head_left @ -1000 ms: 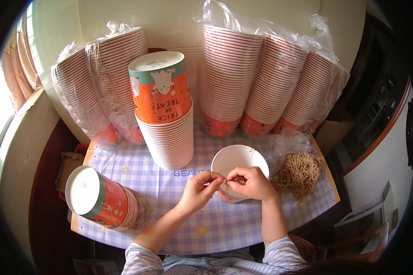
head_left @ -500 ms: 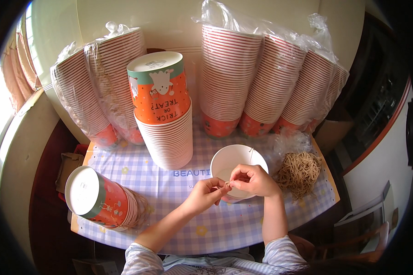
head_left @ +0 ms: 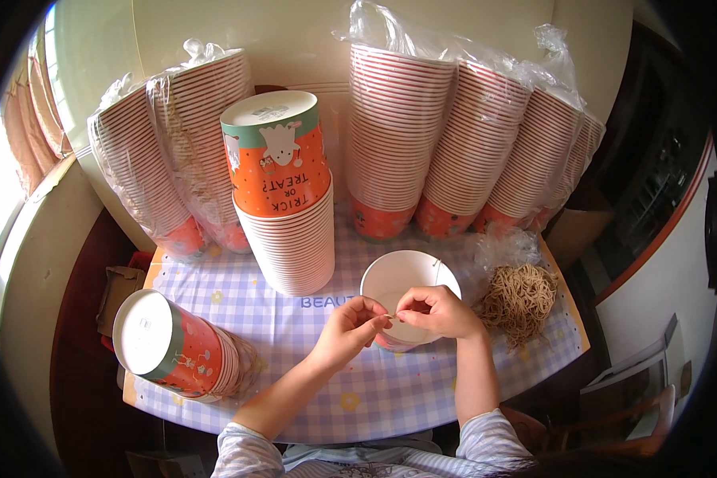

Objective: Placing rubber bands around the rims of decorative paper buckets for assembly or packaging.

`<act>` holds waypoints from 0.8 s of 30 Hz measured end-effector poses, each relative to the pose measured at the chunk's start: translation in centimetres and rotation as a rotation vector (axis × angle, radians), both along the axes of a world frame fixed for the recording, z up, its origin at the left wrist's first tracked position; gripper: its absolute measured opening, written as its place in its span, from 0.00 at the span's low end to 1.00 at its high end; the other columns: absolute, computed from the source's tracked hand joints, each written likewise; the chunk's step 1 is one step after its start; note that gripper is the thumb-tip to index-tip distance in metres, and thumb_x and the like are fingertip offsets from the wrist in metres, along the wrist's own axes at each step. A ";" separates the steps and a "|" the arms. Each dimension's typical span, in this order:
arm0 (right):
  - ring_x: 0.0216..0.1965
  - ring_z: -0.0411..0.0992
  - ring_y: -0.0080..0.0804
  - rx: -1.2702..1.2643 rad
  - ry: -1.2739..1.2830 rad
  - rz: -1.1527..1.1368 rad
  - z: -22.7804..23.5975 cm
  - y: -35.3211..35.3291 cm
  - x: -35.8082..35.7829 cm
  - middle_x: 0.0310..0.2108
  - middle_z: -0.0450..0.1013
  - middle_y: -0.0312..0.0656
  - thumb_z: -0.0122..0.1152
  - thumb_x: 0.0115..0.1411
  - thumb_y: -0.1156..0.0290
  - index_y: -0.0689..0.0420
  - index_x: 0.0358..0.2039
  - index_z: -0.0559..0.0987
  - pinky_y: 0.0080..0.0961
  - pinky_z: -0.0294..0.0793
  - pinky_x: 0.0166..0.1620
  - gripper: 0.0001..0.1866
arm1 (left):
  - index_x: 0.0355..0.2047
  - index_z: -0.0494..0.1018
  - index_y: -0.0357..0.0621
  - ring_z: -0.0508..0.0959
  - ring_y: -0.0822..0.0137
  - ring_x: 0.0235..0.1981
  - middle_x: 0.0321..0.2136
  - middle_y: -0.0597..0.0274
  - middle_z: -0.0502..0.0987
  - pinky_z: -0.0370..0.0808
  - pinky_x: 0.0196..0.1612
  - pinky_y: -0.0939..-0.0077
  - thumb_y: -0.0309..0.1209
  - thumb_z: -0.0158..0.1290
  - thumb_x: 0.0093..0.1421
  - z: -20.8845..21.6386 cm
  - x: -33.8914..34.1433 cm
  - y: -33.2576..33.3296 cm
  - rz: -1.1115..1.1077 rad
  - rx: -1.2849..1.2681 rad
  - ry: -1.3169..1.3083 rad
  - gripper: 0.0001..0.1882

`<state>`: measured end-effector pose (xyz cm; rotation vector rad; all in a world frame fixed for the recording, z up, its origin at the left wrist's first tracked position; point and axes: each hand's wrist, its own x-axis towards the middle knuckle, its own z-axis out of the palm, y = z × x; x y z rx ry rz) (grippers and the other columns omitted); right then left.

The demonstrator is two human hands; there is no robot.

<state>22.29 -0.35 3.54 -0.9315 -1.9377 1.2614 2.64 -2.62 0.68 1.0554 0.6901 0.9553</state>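
While the left grip (head_left: 347, 328) pinches cord (head_left: 391, 316), the right grip (head_left: 440, 314) does too.

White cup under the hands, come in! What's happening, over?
Left hand and right hand: pinching thin cord. Cup: mouth up, beneath. In the way: hands hide part of its rim; twine pile sits right.
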 end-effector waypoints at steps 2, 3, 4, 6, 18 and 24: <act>0.26 0.67 0.15 0.000 -0.001 -0.003 -0.2 0.1 0.0 0.23 0.72 0.31 0.57 0.52 0.75 0.61 0.27 0.75 0.15 0.67 0.32 0.03 | 0.34 0.66 0.38 0.71 0.80 0.24 0.27 0.64 0.74 0.66 0.24 0.88 0.24 0.49 0.57 0.1 0.1 -0.1 0.089 0.149 0.071 0.06; 0.26 0.67 0.15 0.000 0.000 -0.001 -0.3 0.1 -0.1 0.23 0.72 0.31 0.57 0.52 0.75 0.61 0.27 0.75 0.15 0.68 0.32 0.03 | 0.34 0.66 0.38 0.71 0.80 0.24 0.27 0.64 0.74 0.66 0.24 0.88 0.24 0.49 0.57 0.2 0.1 -0.1 0.090 0.149 0.072 0.06; 0.26 0.67 0.15 0.000 0.001 0.000 -0.4 0.2 -0.2 0.23 0.72 0.31 0.57 0.52 0.75 0.61 0.27 0.75 0.15 0.68 0.32 0.03 | 0.34 0.66 0.37 0.72 0.80 0.25 0.28 0.63 0.74 0.67 0.26 0.88 0.23 0.49 0.56 0.2 0.0 -0.1 0.111 0.180 0.094 0.06; 0.27 0.68 0.15 0.045 0.040 0.003 -0.4 0.2 -0.2 0.23 0.72 0.32 0.56 0.52 0.76 0.61 0.27 0.75 0.15 0.68 0.33 0.02 | 0.34 0.65 0.36 0.73 0.79 0.27 0.28 0.63 0.74 0.69 0.28 0.87 0.22 0.49 0.56 0.0 -0.1 0.0 0.131 0.213 0.116 0.06; 0.30 0.68 0.17 0.052 0.141 0.017 -0.3 0.2 0.0 0.26 0.73 0.34 0.56 0.53 0.77 0.62 0.28 0.75 0.16 0.68 0.35 0.02 | 0.31 0.71 0.35 0.67 0.83 0.21 0.22 0.70 0.72 0.65 0.24 0.89 0.25 0.52 0.55 0.1 -0.3 0.0 0.086 0.363 0.482 0.06; 0.28 0.69 0.17 0.091 0.064 -0.018 -0.4 0.2 -0.4 0.25 0.73 0.34 0.56 0.52 0.78 0.61 0.27 0.75 0.16 0.69 0.34 0.01 | 0.30 0.71 0.34 0.68 0.82 0.21 0.23 0.68 0.73 0.67 0.25 0.86 0.28 0.52 0.56 -0.5 -0.2 0.1 0.153 0.344 0.286 0.07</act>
